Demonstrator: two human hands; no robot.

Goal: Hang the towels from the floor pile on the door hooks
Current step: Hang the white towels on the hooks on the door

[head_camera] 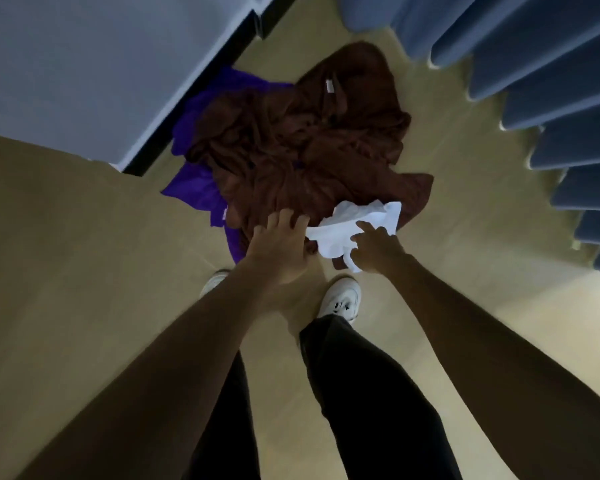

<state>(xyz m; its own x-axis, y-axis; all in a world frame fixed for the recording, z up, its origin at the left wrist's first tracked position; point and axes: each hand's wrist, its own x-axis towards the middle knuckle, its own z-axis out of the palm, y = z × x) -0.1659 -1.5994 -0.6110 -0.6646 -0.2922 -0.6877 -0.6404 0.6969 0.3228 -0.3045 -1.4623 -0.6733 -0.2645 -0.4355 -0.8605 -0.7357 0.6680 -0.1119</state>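
Note:
A pile of towels lies on the floor ahead of my feet. On top is a crumpled brown towel (302, 147) with a small white label. A purple towel (201, 192) shows from under its left side. A small white towel (354, 226) lies at the pile's near edge. My right hand (374, 249) grips the white towel's near corner, fingers curled into the cloth. My left hand (278, 247) reaches over the brown towel's near edge with fingers spread, holding nothing. No door hooks are in view.
A pale wall with a dark skirting board (187, 109) runs along the left of the pile. Blue pleated curtains (551, 91) hang on the right. My white shoes (342, 301) stand just short of the pile on the beige floor (84, 271).

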